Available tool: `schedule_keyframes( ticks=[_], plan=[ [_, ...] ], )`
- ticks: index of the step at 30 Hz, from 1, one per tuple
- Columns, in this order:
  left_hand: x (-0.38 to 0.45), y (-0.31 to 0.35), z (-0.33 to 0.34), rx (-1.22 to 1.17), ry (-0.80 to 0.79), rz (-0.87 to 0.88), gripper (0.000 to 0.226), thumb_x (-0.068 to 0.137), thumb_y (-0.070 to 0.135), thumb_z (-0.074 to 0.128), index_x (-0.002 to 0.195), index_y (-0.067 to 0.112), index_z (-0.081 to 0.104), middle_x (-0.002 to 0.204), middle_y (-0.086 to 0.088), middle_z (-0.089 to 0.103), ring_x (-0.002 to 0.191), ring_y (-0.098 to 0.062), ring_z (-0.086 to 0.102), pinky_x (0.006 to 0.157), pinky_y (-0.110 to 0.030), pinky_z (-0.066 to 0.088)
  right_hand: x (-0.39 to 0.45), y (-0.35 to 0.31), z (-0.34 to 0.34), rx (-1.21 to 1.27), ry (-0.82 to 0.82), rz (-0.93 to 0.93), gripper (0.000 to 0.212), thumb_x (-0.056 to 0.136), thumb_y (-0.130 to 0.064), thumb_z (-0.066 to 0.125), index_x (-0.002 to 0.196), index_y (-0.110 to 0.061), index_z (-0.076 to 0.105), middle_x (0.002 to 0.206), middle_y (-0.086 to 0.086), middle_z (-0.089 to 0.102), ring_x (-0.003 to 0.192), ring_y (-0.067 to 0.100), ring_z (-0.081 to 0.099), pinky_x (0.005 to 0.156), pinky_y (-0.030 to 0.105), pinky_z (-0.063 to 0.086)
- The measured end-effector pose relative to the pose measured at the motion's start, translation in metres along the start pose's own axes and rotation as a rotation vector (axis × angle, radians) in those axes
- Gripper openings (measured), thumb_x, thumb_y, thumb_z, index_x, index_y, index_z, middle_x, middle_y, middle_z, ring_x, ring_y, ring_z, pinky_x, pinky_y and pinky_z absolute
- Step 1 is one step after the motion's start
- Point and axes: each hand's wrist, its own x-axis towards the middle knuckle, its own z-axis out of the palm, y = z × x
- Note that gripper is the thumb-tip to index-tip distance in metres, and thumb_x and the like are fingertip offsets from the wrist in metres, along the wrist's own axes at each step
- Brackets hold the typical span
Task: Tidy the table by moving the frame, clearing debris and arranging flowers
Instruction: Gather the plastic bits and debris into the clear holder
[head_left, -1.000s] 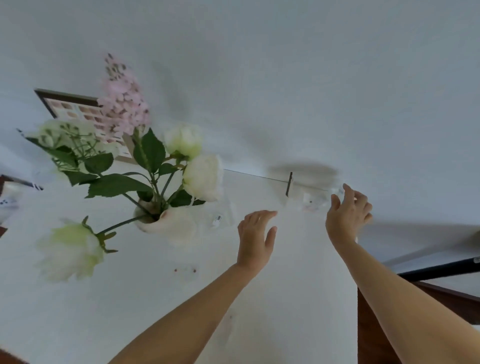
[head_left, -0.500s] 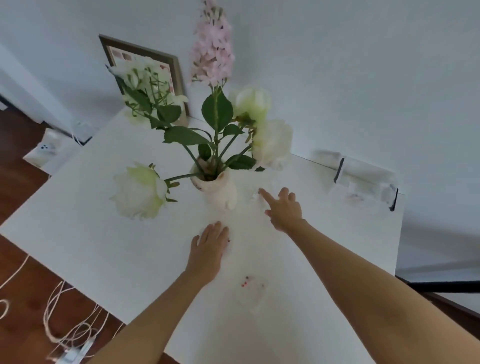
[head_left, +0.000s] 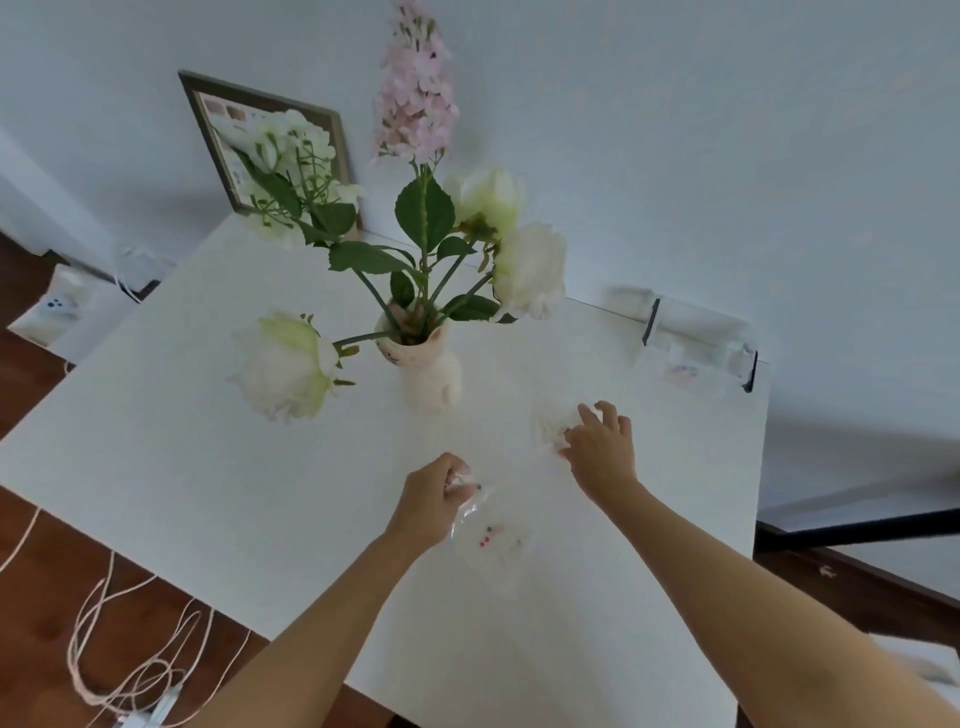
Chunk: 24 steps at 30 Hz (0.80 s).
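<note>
A white vase (head_left: 434, 371) with white roses and a tall pink flower stem (head_left: 415, 93) stands mid-table. A brown picture frame (head_left: 208, 135) leans on the wall at the table's far left corner, partly hidden by blossoms. My left hand (head_left: 431, 501) pinches the edge of a clear plastic wrapper (head_left: 493, 538) with small red specks, lying on the table in front of the vase. My right hand (head_left: 602, 447) closes its fingers on a crumpled clear wrapper (head_left: 550, 428) to the right of the vase.
The white table (head_left: 182, 441) stands against a white wall. A clear acrylic stand with black ends (head_left: 696, 338) sits at the far right corner. Pale cords (head_left: 119, 665) lie on the wooden floor at left. A dark rail (head_left: 857, 527) runs beside the table's right edge.
The view tilted down from the wall to the table. My right hand left the acrylic stand for the crumpled wrapper. My left hand slid nearer and pinched the speckled wrapper.
</note>
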Motion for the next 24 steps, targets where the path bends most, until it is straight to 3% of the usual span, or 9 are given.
schedule_keyframes(
  ticks=[3, 6, 8, 10, 14, 20, 24],
  plan=[
    [-0.017, 0.014, 0.025, -0.1, -0.02, -0.079, 0.016, 0.082, 0.014, 0.069, 0.093, 0.009, 0.058, 0.074, 0.001, 0.052, 0.067, -0.018, 0.051, 0.067, -0.032, 0.054, -0.019, 0.012, -0.001, 0.029, -0.039, 0.073, 0.022, 0.089, -0.035, 0.06, 0.101, -0.02, 0.071, 0.109, -0.005, 0.067, 0.122, 0.025, 0.042, 0.095, 0.032, 0.034],
    [-0.032, 0.018, 0.053, -0.076, 0.01, -0.142, 0.024, 0.081, 0.014, 0.071, 0.099, 0.004, 0.057, 0.077, -0.006, 0.054, 0.069, -0.024, 0.054, 0.072, -0.044, 0.056, -0.039, 0.021, -0.005, 0.025, -0.042, 0.17, 0.03, 0.083, -0.042, 0.066, 0.102, -0.019, 0.066, 0.093, -0.003, 0.07, 0.102, 0.022, 0.049, 0.084, 0.032, 0.036],
    [-0.039, 0.017, 0.067, 0.068, 0.044, -0.148, 0.034, 0.082, 0.021, 0.07, 0.108, 0.007, 0.054, 0.097, -0.01, 0.055, 0.091, -0.026, 0.056, 0.082, -0.043, 0.052, -0.054, 0.027, -0.003, 0.056, -0.049, 0.237, 0.042, 0.079, -0.048, 0.068, 0.106, -0.018, 0.059, 0.095, 0.0, 0.067, 0.1, 0.024, 0.049, 0.082, 0.033, 0.035],
    [-0.044, 0.017, 0.075, 0.299, 0.082, -0.162, 0.049, 0.082, 0.038, 0.065, 0.12, 0.016, 0.045, 0.121, -0.008, 0.043, 0.113, -0.025, 0.046, 0.088, -0.038, 0.049, -0.067, 0.033, 0.001, 0.068, -0.068, 0.302, 0.051, 0.077, -0.056, 0.067, 0.11, -0.019, 0.055, 0.101, 0.001, 0.063, 0.102, 0.024, 0.049, 0.082, 0.033, 0.036],
    [-0.049, 0.02, 0.08, 0.433, 0.095, -0.197, 0.07, 0.08, 0.053, 0.061, 0.133, 0.018, 0.031, 0.133, -0.007, 0.032, 0.122, -0.024, 0.037, 0.088, -0.038, 0.051, -0.082, 0.039, 0.009, 0.108, -0.087, 0.412, 0.066, 0.071, -0.064, 0.066, 0.116, -0.019, 0.05, 0.112, 0.006, 0.056, 0.104, 0.025, 0.047, 0.084, 0.032, 0.037],
    [-0.049, 0.024, 0.083, 0.346, 0.045, -0.226, 0.062, 0.077, 0.039, 0.07, 0.123, 0.013, 0.037, 0.125, -0.009, 0.039, 0.115, -0.028, 0.049, 0.088, -0.043, 0.051, -0.093, 0.045, 0.008, 0.177, -0.118, 0.493, 0.074, 0.067, -0.067, 0.069, 0.113, -0.016, 0.043, 0.102, 0.004, 0.06, 0.098, 0.024, 0.052, 0.08, 0.032, 0.037],
    [-0.046, 0.024, 0.084, 0.336, 0.023, -0.203, 0.047, 0.08, 0.041, 0.066, 0.11, 0.011, 0.046, 0.115, -0.006, 0.055, 0.107, -0.026, 0.056, 0.089, -0.04, 0.048, -0.094, 0.048, 0.004, 0.355, -0.118, 0.56, 0.05, 0.078, -0.044, 0.071, 0.108, -0.018, 0.04, 0.085, 0.002, 0.067, 0.089, 0.025, 0.058, 0.075, 0.033, 0.033]
  ],
)
